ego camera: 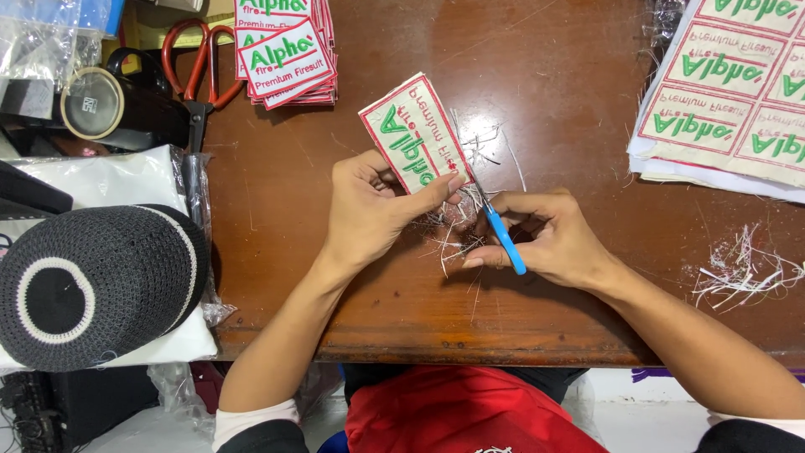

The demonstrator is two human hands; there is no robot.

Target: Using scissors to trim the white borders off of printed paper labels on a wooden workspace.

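Note:
My left hand (pixel 365 210) pinches a rectangular embroidered patch (pixel 411 132), cream with a red border and green and red stitching, and tilts it above the brown wooden table (pixel 553 101). My right hand (pixel 549 239) grips small blue-handled thread snips (pixel 501 233), their metal blades running along the patch's right edge. Loose white thread trimmings (pixel 457 239) lie between the two hands.
A stack of finished patches (pixel 285 54) and red-handled scissors (pixel 197 71) lie at the back left. An uncut sheet of patches (pixel 729 92) fills the back right, with a thread pile (pixel 738 268) near it. A black knitted cap (pixel 92 285) rests on plastic-wrapped white cloth at left.

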